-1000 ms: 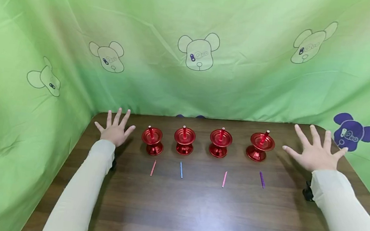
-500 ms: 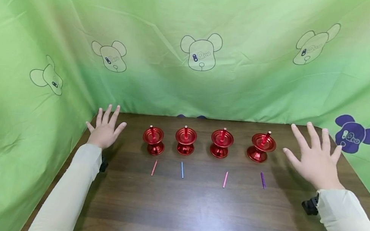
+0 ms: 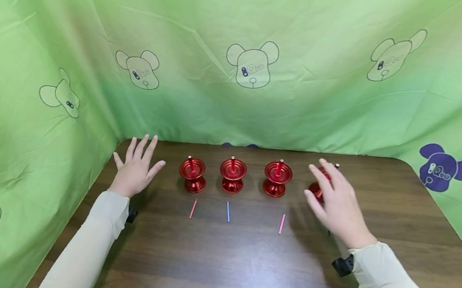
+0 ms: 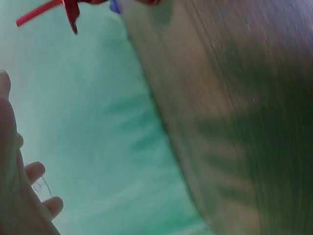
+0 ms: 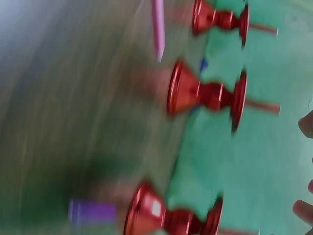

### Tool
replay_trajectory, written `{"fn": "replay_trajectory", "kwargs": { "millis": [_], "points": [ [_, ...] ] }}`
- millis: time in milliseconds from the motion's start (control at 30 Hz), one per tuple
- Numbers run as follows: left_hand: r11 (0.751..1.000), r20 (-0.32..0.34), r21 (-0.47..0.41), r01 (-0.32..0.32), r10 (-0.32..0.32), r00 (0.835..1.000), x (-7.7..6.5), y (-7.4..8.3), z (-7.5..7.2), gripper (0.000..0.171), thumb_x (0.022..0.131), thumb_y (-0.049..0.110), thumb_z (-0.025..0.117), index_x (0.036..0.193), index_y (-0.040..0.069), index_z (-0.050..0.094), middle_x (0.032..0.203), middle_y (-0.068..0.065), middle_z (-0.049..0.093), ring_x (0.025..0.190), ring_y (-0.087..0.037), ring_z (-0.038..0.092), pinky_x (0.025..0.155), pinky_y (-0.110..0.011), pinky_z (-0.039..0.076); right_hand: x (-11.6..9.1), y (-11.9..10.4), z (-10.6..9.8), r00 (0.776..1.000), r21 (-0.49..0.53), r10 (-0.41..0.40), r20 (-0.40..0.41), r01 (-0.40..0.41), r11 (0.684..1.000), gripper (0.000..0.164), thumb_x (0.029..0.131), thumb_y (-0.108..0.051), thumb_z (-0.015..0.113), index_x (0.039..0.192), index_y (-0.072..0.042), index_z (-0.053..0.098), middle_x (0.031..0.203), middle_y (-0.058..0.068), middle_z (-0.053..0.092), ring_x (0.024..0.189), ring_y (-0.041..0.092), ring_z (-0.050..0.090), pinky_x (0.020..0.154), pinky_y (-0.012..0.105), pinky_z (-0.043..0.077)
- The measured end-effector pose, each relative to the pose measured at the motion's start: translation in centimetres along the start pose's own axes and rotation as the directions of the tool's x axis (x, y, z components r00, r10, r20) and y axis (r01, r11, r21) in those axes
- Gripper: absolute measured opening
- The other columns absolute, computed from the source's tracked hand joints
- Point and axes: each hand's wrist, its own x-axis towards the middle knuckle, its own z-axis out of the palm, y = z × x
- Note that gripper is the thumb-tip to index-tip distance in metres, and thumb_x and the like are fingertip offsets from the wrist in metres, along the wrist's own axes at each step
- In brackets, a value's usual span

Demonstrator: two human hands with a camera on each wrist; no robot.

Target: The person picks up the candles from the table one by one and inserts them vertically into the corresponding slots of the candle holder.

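Nearest the right hand [image 3: 340,206]: the rightmost red holder [image 5: 144,210], upright on the wooden table [image 3: 216,270], largely hidden by the fingers in the head view. Purple stick [image 5: 93,212] lies on the wood just before its foot; blurred in the right wrist view, mostly covered by the hand in the head view.

Right hand over both, fingers extended and loosely spread, thumb apart, grasping nothing visible. Contact with the holder cannot be judged from the head view; the wrist view shows the visible fingertips apart from it.

Row continues leftward: third holder [image 3: 276,182], second holder [image 3: 232,177], leftmost holder [image 3: 194,175], each standing separate, foot below, shallow dish above, thin pale-tipped stem rising from the dish. In front of them, one apiece, lying flat: pink stick [image 3: 282,224], blue stick [image 3: 228,211], coral stick [image 3: 192,208].

Left hand [image 3: 134,168] beside the leftmost holder, fingers spread wide, holding nothing.

Pale sleeves [image 3: 394,286] on both arms. Green cloth [image 3: 184,100] with bear-head prints hangs behind and at both sides.
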Motion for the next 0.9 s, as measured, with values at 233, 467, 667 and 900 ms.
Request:
{"fn": "replay_trajectory", "kwargs": {
  "millis": [233,467,667,900],
  "points": [
    [0.999,0.011,-0.004,-0.045,0.045,0.999,-0.5,1.7,1.0,0.078,0.105,0.054,0.044,0.165,0.023,0.007,0.170,-0.013,0.009,0.155,-0.040,0.002,0.109,-0.080,-0.005,0.5,-4.5,3.4,0.998,0.155,0.047,0.048,-0.054,0.986,0.057,0.087,-0.014,0.073,0.138,0.004,0.056,0.140,0.028,0.051,0.127,0.045,0.050,0.106,0.060,0.038],
    [0.995,0.031,0.028,-0.100,0.099,0.995,-0.6,3.1,1.8,0.079,0.104,0.052,0.049,0.165,0.019,0.013,0.169,-0.014,0.014,0.155,-0.037,0.005,0.112,-0.077,-0.002,0.9,-9.1,6.6,0.986,0.268,0.130,0.102,-0.153,0.951,0.055,0.090,-0.016,0.076,0.137,0.003,0.056,0.131,0.023,0.055,0.122,0.039,0.053,0.108,0.054,0.040],
    [0.988,0.046,0.067,-0.137,0.134,0.990,-0.5,3.6,2.7,0.078,0.103,0.052,0.050,0.165,0.019,0.015,0.169,-0.013,0.016,0.155,-0.036,0.007,0.113,-0.076,0.003,1.7,-12.7,8.7,0.975,0.353,0.185,0.126,-0.219,0.910,0.044,0.087,-0.012,0.079,0.127,0.000,0.064,0.122,0.017,0.059,0.108,0.031,0.061,0.095,0.046,0.052],
    [0.985,0.085,0.088,-0.147,0.140,0.987,-0.2,3.8,3.7,0.074,0.105,0.053,0.045,0.164,0.019,0.017,0.170,-0.008,0.015,0.156,-0.032,0.007,0.114,-0.075,0.006,2.3,-15.4,11.1,0.953,0.490,0.243,0.182,-0.303,0.818,0.037,0.085,-0.004,0.078,0.120,0.001,0.066,0.110,0.015,0.064,0.091,0.032,0.067,0.076,0.041,0.060]
  ]
}}
